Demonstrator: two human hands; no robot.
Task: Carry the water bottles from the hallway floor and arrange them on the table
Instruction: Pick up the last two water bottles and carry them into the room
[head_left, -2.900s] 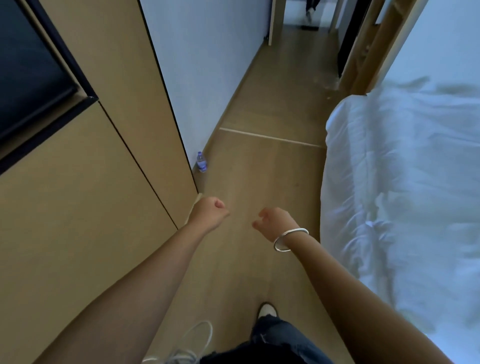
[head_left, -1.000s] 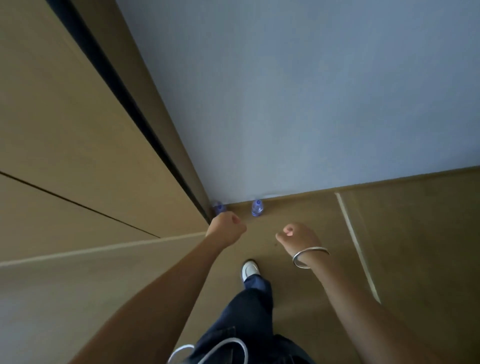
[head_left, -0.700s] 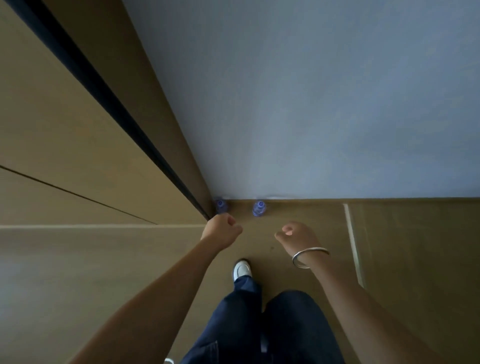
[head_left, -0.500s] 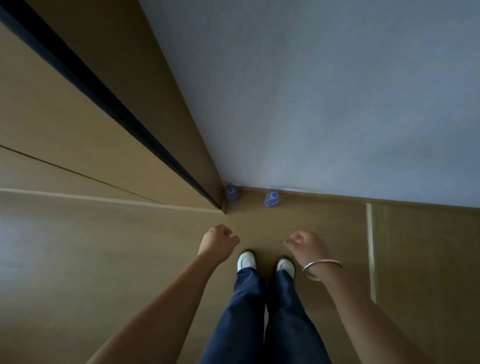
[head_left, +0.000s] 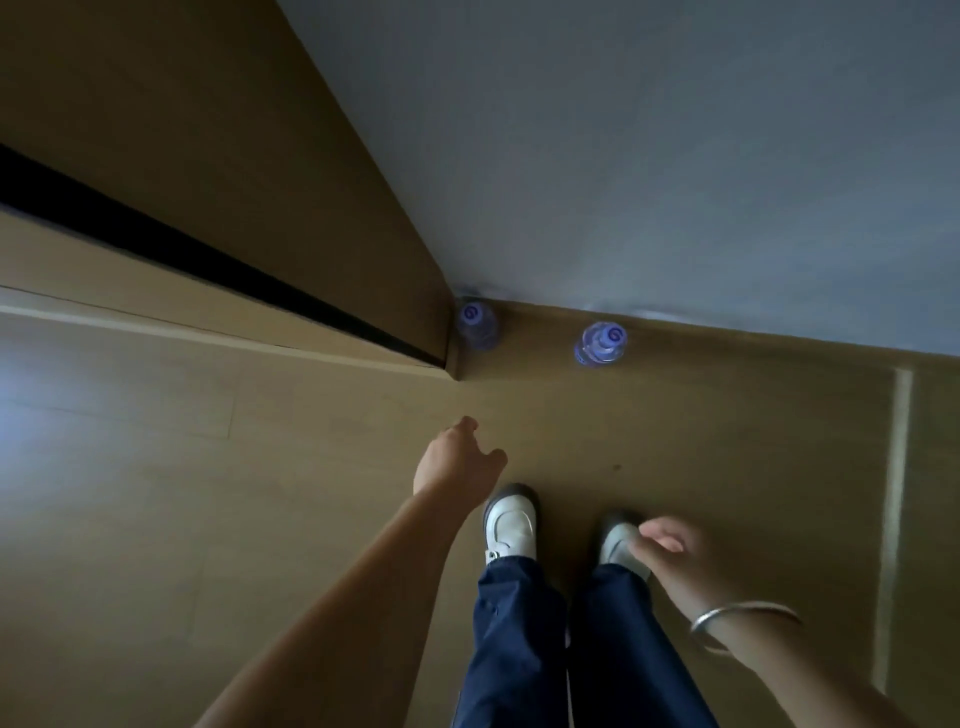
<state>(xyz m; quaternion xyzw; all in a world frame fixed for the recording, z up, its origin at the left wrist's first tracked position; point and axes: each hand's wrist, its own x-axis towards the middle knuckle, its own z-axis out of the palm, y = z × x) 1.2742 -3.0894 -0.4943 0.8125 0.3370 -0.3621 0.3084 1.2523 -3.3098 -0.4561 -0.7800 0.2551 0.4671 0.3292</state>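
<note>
The pale grey-blue wall (head_left: 675, 156) fills the upper part of the view and serves as the landmark; against its left end stands a tan wooden cabinet (head_left: 182, 156) with a dark gap running along its face, and at the wall's foot lies the wooden hallway floor (head_left: 260, 519), crossed by a pale strip on the side far from the cabinet. Compared with half a second ago, the camera has dipped further down, so the wall's foot sits lower in view and both bottles look larger. The person's dark blue trousers (head_left: 519, 649) and white shoes (head_left: 510, 525) stand on the floor a little back from the wall. The left hand (head_left: 457, 467) has reached forward toward the wall and its fist has loosened: the fingers are now partly spread and hold nothing, well short of the bottles. The right hand (head_left: 670, 556), with a silver bangle (head_left: 743, 618) on its wrist, has dropped back over the right shoe, fingers loosely curled and holding nothing. Two water bottles stand upright at the wall's foot, seen from above, unmoved: the corner bottle (head_left: 475, 325) sits where wall and cabinet meet, and the second bottle (head_left: 600, 343) stands apart from it along the wall, away from the cabinet.
</note>
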